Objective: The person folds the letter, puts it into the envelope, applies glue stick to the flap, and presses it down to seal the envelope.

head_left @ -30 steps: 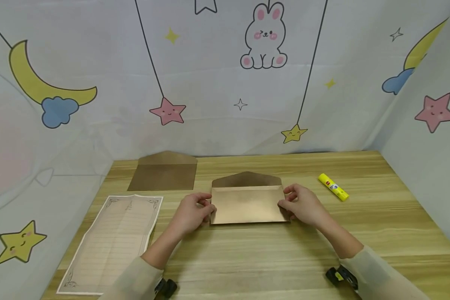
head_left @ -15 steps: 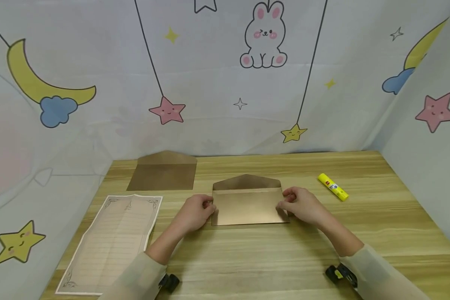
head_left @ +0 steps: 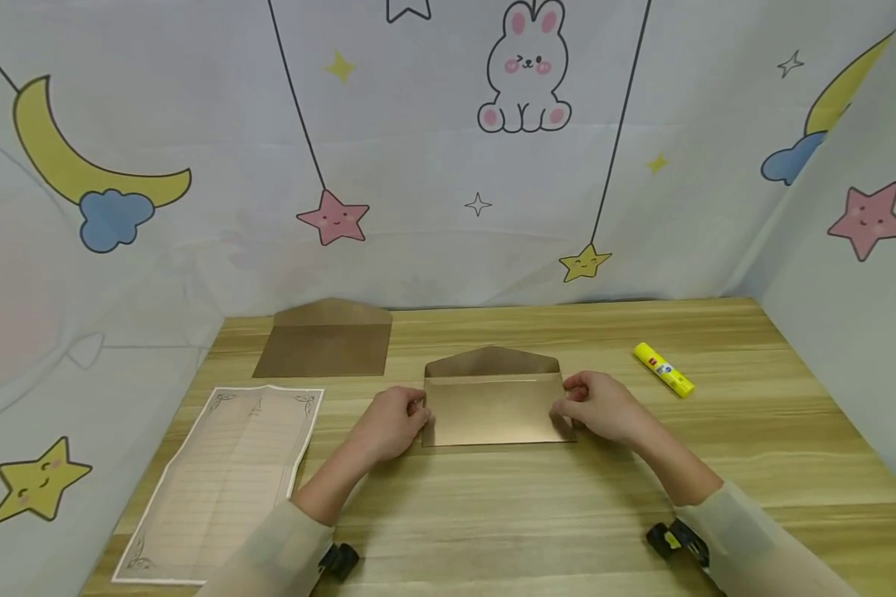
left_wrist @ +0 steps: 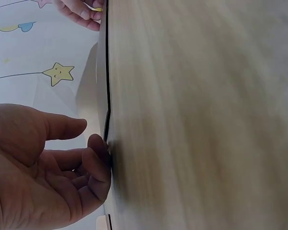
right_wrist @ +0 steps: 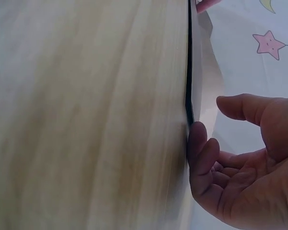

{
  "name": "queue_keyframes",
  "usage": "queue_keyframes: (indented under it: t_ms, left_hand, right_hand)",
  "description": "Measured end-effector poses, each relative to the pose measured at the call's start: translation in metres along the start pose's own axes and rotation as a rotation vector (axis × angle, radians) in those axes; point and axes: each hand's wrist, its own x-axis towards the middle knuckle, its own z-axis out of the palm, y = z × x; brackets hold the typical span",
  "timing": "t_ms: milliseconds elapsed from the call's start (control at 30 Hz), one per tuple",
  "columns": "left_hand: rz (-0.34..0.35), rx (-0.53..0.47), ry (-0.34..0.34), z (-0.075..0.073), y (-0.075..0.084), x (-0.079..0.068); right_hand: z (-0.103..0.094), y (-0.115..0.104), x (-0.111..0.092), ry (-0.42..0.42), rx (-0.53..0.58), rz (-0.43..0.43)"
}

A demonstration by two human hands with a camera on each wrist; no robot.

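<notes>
Gold envelope [head_left: 493,412], long axis crosswise, is flanked equally by left hand [head_left: 392,423] and right hand [head_left: 601,406]; ends are touched by loosely bent fingers, thumbs clear, nothing pinched.

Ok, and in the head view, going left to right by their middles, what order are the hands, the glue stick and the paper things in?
Lined sheet → brown envelope → left hand → gold envelope → right hand → yellow glue stick.
</notes>
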Motion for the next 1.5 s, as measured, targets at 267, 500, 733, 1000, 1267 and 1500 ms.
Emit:
queue_keyframes:
  t_ms: [267,500,733,1000,1267,1500]
  left_hand:
    - [-0.005,-0.045,0.084,-0.001,-0.002,0.0]
    - [0.011,-0.175,0.217,-0.007,0.0,0.0]
    - [0.065,-0.2,0.279,-0.012,0.003,0.0]
    - [0.243,-0.002,0.349,-0.011,0.004,0.001]
    - [0.307,0.163,0.373,-0.01,0.007,0.002]
    - [0.304,0.241,0.375,-0.009,0.006,0.002]
  right_hand:
    - [-0.009,-0.002,-0.005,0.018,-0.009,-0.001]
    - [-0.026,-0.001,-0.009,0.102,-0.067,-0.02]
    - [-0.047,0.01,-0.01,0.234,-0.16,-0.022]
    - [-0.075,0.028,-0.008,0.314,-0.281,0.026]
    - [-0.087,0.049,-0.002,0.344,-0.424,0.033]
    - [-0.089,0.062,0.003,0.303,-0.509,0.052]
